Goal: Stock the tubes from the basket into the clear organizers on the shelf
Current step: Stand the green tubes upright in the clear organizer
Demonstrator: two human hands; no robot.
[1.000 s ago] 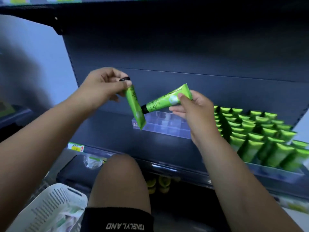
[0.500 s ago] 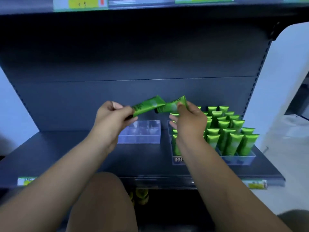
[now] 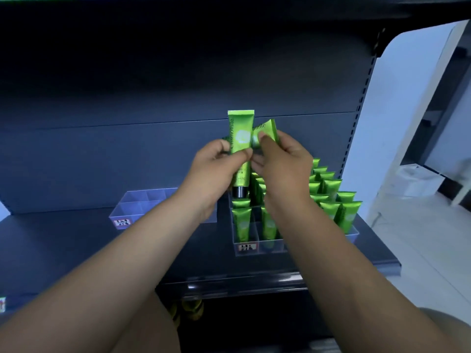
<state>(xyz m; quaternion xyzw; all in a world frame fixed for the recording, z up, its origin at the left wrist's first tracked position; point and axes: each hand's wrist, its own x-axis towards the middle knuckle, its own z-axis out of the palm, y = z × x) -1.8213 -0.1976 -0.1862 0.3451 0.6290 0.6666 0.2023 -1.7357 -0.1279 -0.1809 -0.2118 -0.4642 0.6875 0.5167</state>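
Note:
My left hand (image 3: 216, 164) pinches a green tube (image 3: 240, 138) that stands upright, black cap down, above the right clear organizer (image 3: 257, 244). My right hand (image 3: 283, 164) pinches a second green tube (image 3: 266, 131), tilted, right beside the first; its lower part is hidden by my fingers. The right organizer holds several green tubes (image 3: 331, 189) standing cap down. A second clear organizer (image 3: 142, 202) to the left has no tubes in the compartments I can see. The basket is out of view.
The dark shelf board (image 3: 63, 245) carries both organizers; its front edge (image 3: 242, 281) runs across below my forearms. A white panel (image 3: 397, 123) stands to the right of the shelf upright. My knee (image 3: 153, 332) is below the shelf edge.
Both hands have brought the tubes together and turned them from slanted to nearly upright above the right organizer. The view has shifted right and closer.

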